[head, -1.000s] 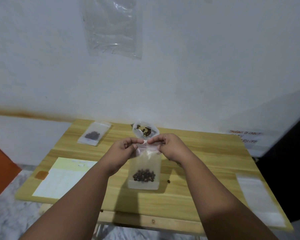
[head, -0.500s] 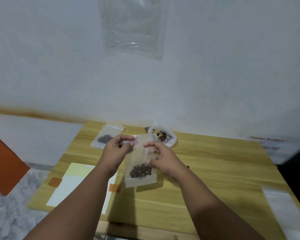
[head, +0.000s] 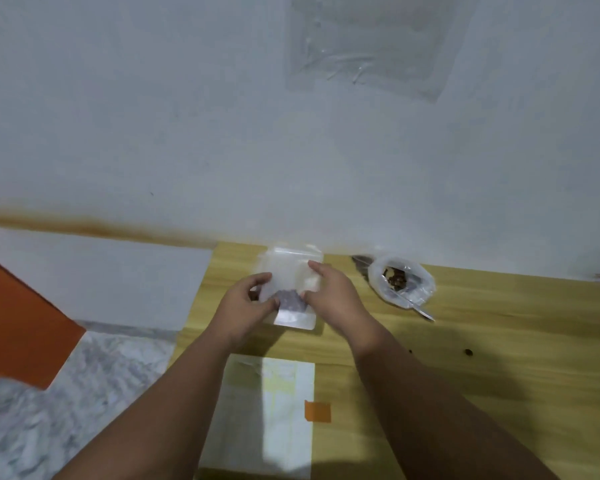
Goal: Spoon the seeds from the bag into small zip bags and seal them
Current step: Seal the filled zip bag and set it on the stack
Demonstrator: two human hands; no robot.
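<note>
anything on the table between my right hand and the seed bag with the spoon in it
Nothing visible does: only bare table lies between the right hand, which is on the small zip bag, and the seed bag. The spoon handle sticks out of the bag's side away from the hand.

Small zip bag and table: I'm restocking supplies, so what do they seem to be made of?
The small zip bag looks like thin, frosted see-through plastic: the dark seeds show through it. The table looks like light wood or wood-look laminate, matte, judging by its grain lines.
</note>
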